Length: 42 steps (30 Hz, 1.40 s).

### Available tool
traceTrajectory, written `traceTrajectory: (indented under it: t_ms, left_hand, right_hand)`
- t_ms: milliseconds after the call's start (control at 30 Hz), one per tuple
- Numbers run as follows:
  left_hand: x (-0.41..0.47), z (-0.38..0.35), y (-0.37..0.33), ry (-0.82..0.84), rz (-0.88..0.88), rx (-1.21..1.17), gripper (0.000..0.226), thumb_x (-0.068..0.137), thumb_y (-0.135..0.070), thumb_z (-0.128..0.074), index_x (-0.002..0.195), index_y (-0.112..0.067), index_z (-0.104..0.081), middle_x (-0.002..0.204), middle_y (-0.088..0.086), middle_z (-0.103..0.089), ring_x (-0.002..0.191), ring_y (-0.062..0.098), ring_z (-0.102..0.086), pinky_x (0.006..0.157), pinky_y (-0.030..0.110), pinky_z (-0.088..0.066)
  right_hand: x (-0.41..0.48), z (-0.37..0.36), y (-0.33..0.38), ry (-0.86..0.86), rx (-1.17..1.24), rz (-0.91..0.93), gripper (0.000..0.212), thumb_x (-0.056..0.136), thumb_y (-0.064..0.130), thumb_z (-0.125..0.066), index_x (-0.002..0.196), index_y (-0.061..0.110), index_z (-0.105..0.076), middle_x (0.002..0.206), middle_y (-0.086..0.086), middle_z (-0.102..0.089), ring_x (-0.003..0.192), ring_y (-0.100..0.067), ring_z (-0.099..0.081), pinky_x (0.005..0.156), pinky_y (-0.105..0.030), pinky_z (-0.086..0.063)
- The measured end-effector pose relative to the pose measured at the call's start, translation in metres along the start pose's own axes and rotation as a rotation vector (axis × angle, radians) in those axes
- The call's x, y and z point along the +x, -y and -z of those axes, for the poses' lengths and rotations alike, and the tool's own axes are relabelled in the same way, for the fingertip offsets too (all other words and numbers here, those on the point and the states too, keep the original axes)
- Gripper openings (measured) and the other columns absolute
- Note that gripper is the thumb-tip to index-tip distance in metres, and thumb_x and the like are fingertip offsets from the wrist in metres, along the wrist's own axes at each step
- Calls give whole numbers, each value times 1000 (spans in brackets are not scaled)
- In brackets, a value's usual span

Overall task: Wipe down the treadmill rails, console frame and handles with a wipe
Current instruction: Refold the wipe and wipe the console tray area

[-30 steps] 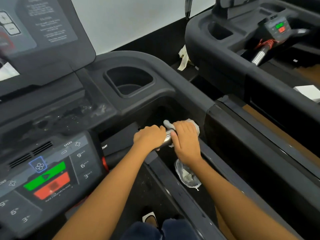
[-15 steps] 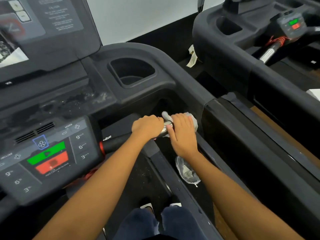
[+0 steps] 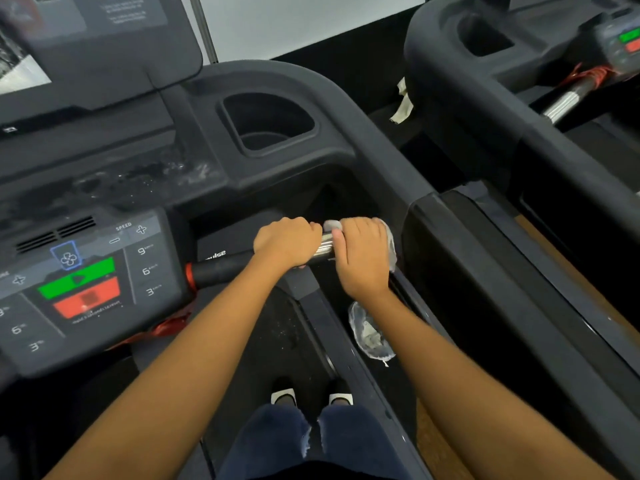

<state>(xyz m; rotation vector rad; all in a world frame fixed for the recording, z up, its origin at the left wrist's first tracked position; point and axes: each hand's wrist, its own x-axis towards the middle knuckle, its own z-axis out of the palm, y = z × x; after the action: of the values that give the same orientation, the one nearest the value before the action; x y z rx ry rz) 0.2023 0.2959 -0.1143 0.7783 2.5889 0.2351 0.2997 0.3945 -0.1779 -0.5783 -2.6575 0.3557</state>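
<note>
My right hand clamps the wipe around the handle. The bar's length runs leftward, where my left hand grips it, almost touching.

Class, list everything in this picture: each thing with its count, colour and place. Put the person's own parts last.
handle: one, chrome and black, centre
wipe: one, white, round the handle's right end
control panel: one, grey with green and red buttons, lower left
screen: one, dark, upper left
cup holder: one, black, upper centre
plastic wrapper: one, clear, crumpled, lower centre
second treadmill: one, black, right
left hand: one, grips the handle
right hand: one, grips the wipe on the handle
</note>
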Motion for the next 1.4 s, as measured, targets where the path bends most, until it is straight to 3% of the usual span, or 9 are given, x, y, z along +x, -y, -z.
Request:
traceTrajectory:
  t_ms: [133, 367, 500, 567, 700, 900, 1067, 1167, 1400]
  left_hand:
    - [0, -1, 0, -14, 2, -3, 35, 95, -29, -29, 80, -15, -57, 64, 0, -53, 63, 18, -46, 66, 36, -34]
    - [-2, 1, -1, -16, 15, 23, 34, 96, -30, -28, 85, -15, -56, 62, 0, -49, 62, 19, -45, 66, 35, -33]
    - [-4, 0, -1, -36, -7, 33, 29, 96, -24, -32, 81, -15, -55, 73, 5, -57, 71, 24, -51, 68, 36, -37]
    - [-5, 2, -2, -49, 3, 23, 30, 96, -24, -31, 78, -15, -53, 73, 5, -53, 73, 26, -52, 68, 36, -39]
    - [-6, -1, -1, -70, 1, 11, 36, 98, -24, -30, 73, -12, -54, 72, 6, -55, 65, 22, -52, 62, 36, -38]
    - [-6, -1, -1, -64, 1, 51, 33, 97, -19, -31, 68, -15, -48, 81, 8, -60, 74, 28, -57, 65, 36, -41]
    - [-8, 1, -2, -87, -40, 70, 35, 99, -22, -30, 68, -15, -45, 72, 5, -49, 77, 28, -56, 70, 39, -45]
    - [-7, -1, -2, -98, -38, 79, 35, 99, -22, -31, 67, -14, -44, 68, 3, -47, 73, 25, -55, 66, 38, -42]
    - [-2, -5, 1, -103, 3, 63, 37, 97, -24, -30, 66, -14, -46, 67, 4, -49, 63, 24, -49, 60, 33, -34]
  right_hand:
    - [8, 0, 8, 5, -55, -56, 35, 97, 32, -31, 83, 16, -60, 81, -1, -62, 81, -23, -58, 87, -41, -41]
    - [80, 33, 13, 821, -59, -139, 46, 96, 50, -32, 83, 14, -56, 78, -3, -56, 78, -25, -55, 71, -36, -39]
    - [22, 9, 4, 170, -95, 73, 26, 94, 24, -40, 80, 11, -57, 75, -3, -57, 72, -25, -56, 68, -36, -37]
    - [-5, 0, 4, -26, 114, 2, 25, 95, 24, -36, 89, 13, -58, 85, 0, -57, 84, -18, -51, 91, -38, -38]
    - [15, 5, 11, 71, -31, -88, 33, 94, 27, -33, 73, 14, -56, 71, -1, -56, 73, -22, -55, 81, -40, -41]
    - [78, 26, 18, 786, -67, -185, 30, 92, 33, -40, 72, 15, -53, 73, -3, -56, 71, -24, -54, 61, -33, -36]
    - [2, -1, 7, 14, 49, 5, 23, 97, 25, -40, 87, 15, -58, 82, 1, -58, 79, -19, -53, 84, -41, -43]
    - [-3, -7, 12, -58, 97, -82, 27, 94, 26, -35, 83, 15, -57, 82, 0, -57, 81, -19, -51, 92, -40, -40]
    - [77, 27, 12, 785, -37, -141, 43, 95, 43, -36, 67, 14, -50, 67, -1, -54, 64, -21, -52, 62, -32, -37]
